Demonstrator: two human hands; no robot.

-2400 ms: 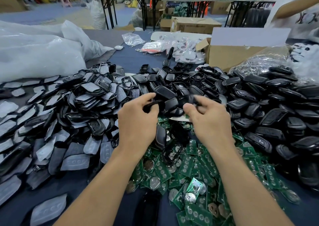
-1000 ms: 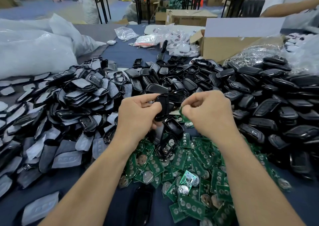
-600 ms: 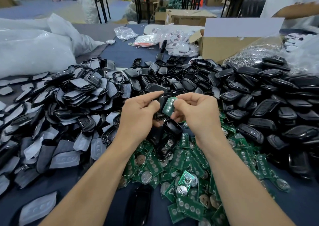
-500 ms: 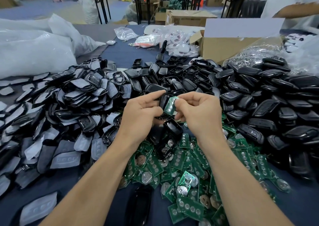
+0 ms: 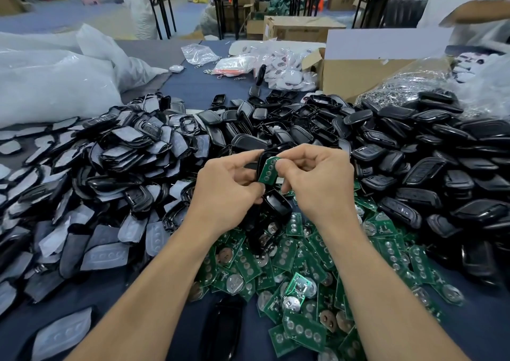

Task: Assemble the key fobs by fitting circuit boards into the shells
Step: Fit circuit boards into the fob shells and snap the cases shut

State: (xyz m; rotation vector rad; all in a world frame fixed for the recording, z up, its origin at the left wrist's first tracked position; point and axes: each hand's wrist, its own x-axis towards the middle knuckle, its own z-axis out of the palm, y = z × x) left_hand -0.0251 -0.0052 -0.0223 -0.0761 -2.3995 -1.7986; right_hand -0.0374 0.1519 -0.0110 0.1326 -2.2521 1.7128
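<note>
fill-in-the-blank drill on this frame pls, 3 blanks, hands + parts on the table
1. The right hand pinches a circuit board whose colour is ____.
2. The left hand has its grip on a shell whose colour is ____.
3. The loose pile of boards lies on the table directly ____ the two hands in the head view.

Missing words: green; black; below

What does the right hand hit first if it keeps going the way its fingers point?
Probably the black shell in the left hand: the right hand points left, its grip pinching a green board against it. Depth unclear.
</note>
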